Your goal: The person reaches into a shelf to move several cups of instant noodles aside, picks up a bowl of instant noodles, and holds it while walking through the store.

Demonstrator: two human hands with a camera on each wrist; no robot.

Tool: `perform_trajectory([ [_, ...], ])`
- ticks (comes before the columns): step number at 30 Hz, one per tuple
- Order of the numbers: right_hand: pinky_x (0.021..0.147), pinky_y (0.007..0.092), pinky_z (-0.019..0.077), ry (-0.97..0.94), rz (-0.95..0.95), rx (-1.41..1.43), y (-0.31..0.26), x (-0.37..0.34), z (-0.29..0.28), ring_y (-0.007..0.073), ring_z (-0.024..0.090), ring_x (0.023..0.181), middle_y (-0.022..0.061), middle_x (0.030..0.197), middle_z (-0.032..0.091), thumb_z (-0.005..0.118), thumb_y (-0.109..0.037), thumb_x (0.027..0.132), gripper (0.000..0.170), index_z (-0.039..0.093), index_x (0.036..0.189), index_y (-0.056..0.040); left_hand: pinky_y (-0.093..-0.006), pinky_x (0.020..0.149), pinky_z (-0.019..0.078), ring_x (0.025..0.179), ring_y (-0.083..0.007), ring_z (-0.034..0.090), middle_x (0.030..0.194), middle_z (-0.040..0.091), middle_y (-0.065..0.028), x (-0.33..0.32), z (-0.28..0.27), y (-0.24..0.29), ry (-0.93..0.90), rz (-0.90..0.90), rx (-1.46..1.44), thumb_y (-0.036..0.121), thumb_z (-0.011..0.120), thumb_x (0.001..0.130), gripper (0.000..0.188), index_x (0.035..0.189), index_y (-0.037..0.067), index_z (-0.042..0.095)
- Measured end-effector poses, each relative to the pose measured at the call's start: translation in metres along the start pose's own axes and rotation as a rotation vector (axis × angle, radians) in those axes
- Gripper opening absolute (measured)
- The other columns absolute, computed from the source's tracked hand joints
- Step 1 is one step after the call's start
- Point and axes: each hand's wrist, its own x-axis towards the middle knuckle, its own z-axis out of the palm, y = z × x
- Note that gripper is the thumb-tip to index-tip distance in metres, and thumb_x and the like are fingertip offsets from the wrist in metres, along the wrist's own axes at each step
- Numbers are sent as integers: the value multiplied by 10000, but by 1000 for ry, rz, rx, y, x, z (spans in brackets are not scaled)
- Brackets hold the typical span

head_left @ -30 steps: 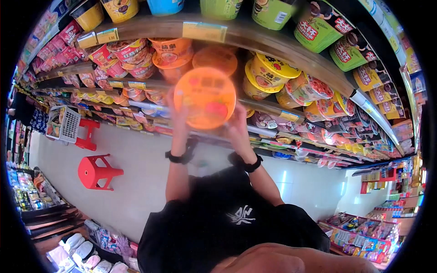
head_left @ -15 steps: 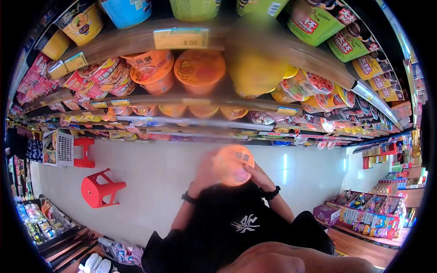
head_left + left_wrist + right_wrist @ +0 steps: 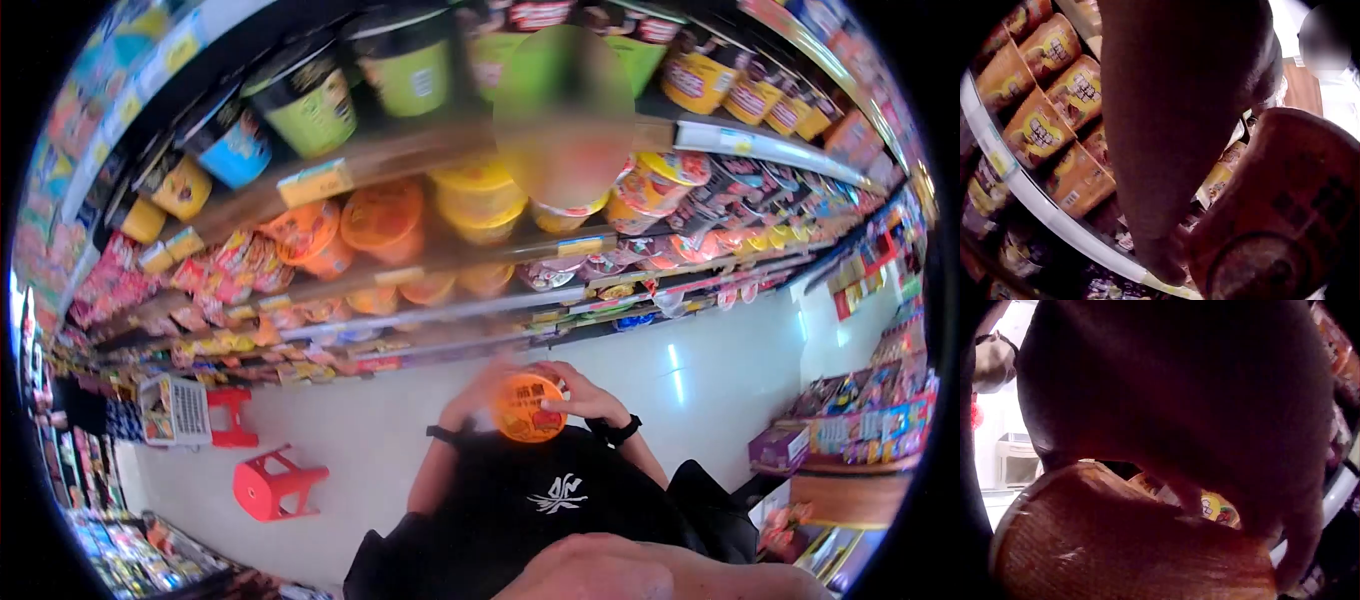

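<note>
I have the orange tub (image 3: pixel 524 416) just in front of the black shirt (image 3: pixel 470 510) — right hand (image 3: pixel 588 400) gripping its side, thumb over the top; left hand (image 3: pixel 468 402) alongside, blurred — its grip I can't tell.

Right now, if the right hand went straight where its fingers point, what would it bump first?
The orange instant-noodle tub, which the right hand is touching. Past it probably comes the left hand, though blur makes depth unclear.
</note>
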Motion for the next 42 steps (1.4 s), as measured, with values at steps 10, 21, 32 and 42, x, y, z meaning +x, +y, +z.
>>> perform_trajectory([
  [10,1084,391,365,295,235,191,2,-154,-42,293,413,1321,219,1433,398,687,-447,872,872,268,1473,26,-338,1096,353,1321,-209,411,1447,418,-123,83,123,-31,-425,-441,-434,286,564,973,669,1507,24,258],
  [21,1023,323,401,718,216,335,145,-296,-54,180,493,1195,118,1277,533,469,-440,1007,600,390,1383,20,-306,1100,321,1312,-177,400,1443,410,-103,175,248,-44,-835,-451,-135,327,511,1002,624,1495,18,285],
  [32,1073,336,366,978,190,430,126,-423,-77,207,440,1284,150,1394,456,460,-389,1024,619,312,1460,25,-322,1108,318,1329,-187,387,1445,410,-107,210,401,-87,-1049,-551,-253,425,522,989,688,1490,19,281],
  [42,1045,312,397,1061,33,593,127,-448,-93,171,506,1207,120,1341,529,473,-398,1020,589,392,1415,32,-323,1108,326,1324,-184,400,1453,413,-104,241,428,-132,-1258,-758,-238,462,551,971,745,1482,-5,277],
])
